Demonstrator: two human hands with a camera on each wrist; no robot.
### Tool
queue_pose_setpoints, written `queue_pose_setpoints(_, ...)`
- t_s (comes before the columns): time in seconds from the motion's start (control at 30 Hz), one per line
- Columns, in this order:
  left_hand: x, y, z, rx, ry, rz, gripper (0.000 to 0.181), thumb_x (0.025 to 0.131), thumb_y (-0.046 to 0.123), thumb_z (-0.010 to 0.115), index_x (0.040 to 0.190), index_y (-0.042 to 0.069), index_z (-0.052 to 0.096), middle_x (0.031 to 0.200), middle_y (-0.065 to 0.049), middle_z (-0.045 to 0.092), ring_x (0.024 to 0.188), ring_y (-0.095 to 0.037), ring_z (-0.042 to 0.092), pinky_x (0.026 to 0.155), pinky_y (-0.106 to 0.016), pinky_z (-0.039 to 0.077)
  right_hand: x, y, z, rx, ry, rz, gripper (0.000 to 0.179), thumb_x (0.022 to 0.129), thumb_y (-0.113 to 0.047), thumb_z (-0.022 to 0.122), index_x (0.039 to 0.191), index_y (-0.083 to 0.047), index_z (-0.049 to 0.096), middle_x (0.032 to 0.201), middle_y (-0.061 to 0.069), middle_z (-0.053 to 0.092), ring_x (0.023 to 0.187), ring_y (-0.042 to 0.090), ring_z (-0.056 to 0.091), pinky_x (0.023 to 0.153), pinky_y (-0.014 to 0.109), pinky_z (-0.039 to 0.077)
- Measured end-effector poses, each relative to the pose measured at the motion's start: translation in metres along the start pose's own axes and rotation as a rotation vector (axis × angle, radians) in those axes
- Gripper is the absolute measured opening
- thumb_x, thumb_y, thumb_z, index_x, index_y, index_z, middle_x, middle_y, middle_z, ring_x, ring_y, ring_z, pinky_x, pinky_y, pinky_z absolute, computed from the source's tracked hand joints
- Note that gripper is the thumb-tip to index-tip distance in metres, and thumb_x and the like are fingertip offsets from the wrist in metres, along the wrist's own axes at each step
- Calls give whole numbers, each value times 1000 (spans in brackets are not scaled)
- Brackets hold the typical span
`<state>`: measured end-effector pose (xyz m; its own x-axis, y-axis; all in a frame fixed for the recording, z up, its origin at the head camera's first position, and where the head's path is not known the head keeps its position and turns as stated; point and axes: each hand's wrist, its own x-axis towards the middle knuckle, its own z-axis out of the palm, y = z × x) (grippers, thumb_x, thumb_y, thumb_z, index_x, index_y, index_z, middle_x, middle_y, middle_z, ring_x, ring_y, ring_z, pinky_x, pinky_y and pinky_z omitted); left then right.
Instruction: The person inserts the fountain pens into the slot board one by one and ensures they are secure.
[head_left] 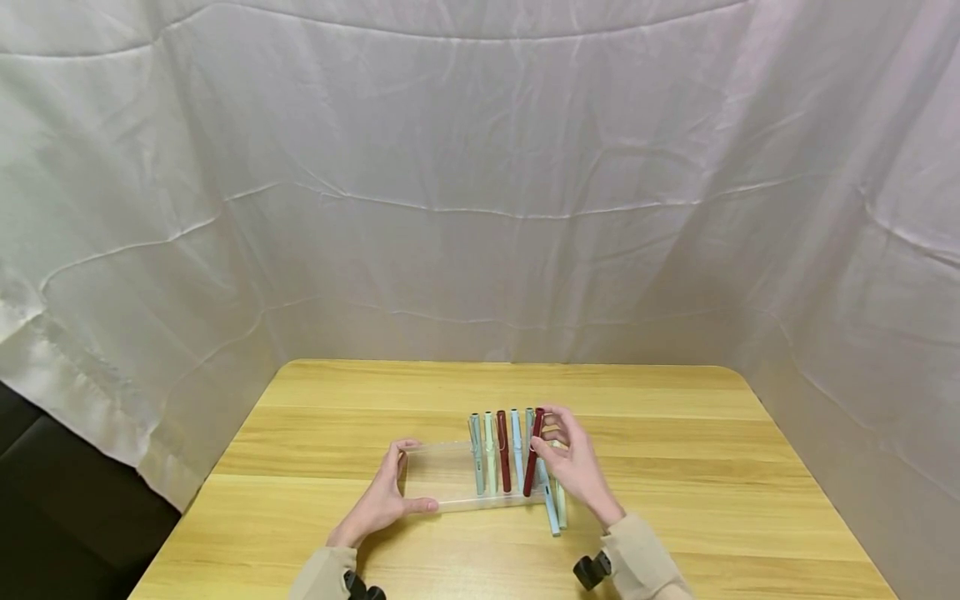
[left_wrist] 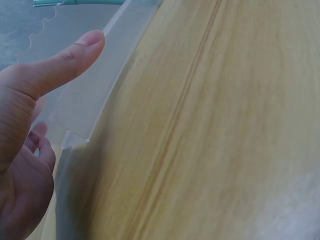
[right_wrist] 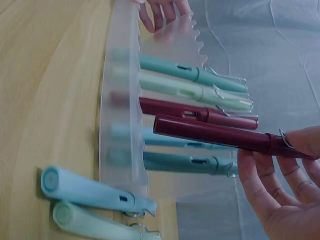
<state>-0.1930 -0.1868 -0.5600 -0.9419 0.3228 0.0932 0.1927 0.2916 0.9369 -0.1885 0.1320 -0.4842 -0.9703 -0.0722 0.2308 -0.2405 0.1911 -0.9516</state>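
Set in a small curtained-off booth; hard to tell whether in a home, office or lab. Closed in at back and both sides by creased, pale, satiny fabric (head_left: 480, 158), around a wood-grain table (head_left: 675, 450), with a dark surface (head_left: 60, 508) showing at lower left.

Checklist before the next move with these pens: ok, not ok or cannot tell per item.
1. Left hand grips clear tray: ok.
2. Right hand holds dark red pen: ok.
3. Held pen's lower end behind front lip: not ok, shows in front.
4. Five racked pens have lower ends behind lip: ok.
5. Loose light blue pen and loose pale green pen in tray: not ok, beside its right end.
6. Free slot at right end: cannot tell, partly hidden.
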Motion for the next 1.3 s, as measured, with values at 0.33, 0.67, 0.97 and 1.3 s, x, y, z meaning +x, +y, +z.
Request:
queue_pose_setpoints(0.33, 0, -1, 1, 13, 13, 14, 102, 63, 14, 94, 143, 3, 33, 153, -19, 33, 151, -39, 24, 130, -47, 10, 1, -1, 16, 43, -5, -41, 49, 87, 6, 70, 132, 2, 53, 117, 27, 63, 90, 14, 68, 79, 20, 64)
queue_pose_setpoints(0.67, -1, -3, 2, 37, 27, 37, 99, 65, 15, 93, 143, 3, 33, 153, -21, 33, 150, -43, 24, 128, -52, 8, 3, -3, 35, 34, -10, -93, 47, 87, 3, 71, 130, -1, 54, 107, 24, 65, 81, 24, 73, 74, 47, 67)
queue_pose_setpoints(0.97, 0, -1, 1, 21, 21, 0, 102, 62, 14, 94, 143, 4, 32, 153, -17, 34, 151, -34, 26, 130, -45, 9, 2, -8, 47, 57, -61, -104, 44, 91, -2, 70, 132, -4, 53, 107, 23, 63, 80, 27, 73, 74, 48, 67)
queue_pose_setpoints(1.3, 0, 0, 2, 24, 43, 0, 102, 61, 14, 95, 142, 5, 34, 151, -15, 37, 149, -34, 30, 130, -43, 11, 4, -5, 63, -69, -60, -166, 42, 93, -9, 70, 133, -12, 55, 103, 17, 68, 82, 26, 73, 70, 23, 65)
